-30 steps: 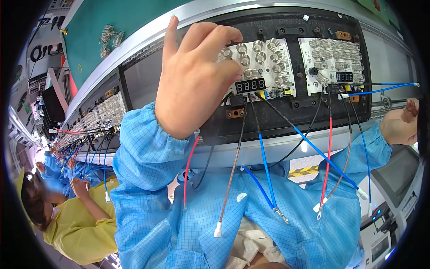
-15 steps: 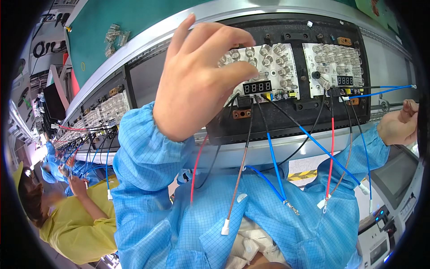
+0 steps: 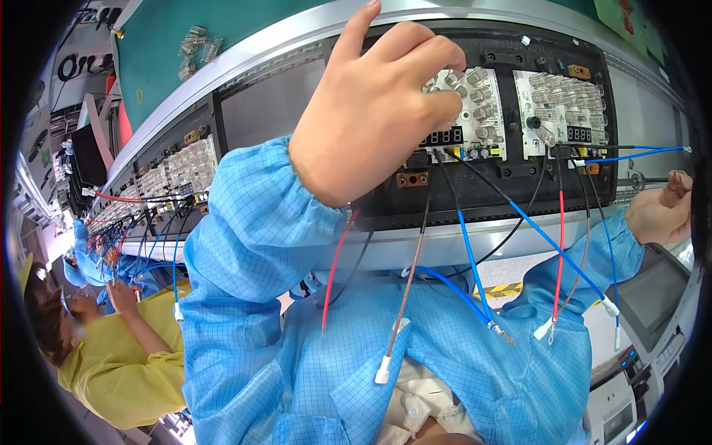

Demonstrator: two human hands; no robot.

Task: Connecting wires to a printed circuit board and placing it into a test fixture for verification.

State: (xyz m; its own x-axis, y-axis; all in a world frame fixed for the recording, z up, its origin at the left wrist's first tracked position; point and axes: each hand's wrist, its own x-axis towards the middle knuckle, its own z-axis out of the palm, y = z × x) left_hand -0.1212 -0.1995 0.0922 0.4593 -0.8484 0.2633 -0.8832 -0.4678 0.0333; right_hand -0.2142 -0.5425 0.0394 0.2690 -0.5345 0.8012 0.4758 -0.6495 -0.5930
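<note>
Two white circuit boards sit side by side in the black fixture (image 3: 475, 208) in front of us, each packed with clear capacitors and a small digit display. Our left hand (image 3: 371, 111) covers most of the left board (image 3: 475, 111), fingers curled onto its components, index finger sticking up; can't tell if anything's pinched. Our right hand (image 3: 660, 215) is way off at the fixture's right edge, fingers loosely folded, holding nothing we can see. Loads of wires dangle across our blue sleeves: red wire (image 3: 337, 274), braided lead (image 3: 404, 297), blue wires (image 3: 467, 259). The right board (image 3: 567, 111) is uncovered. A person in yellow (image 3: 119, 356) works further left
</note>
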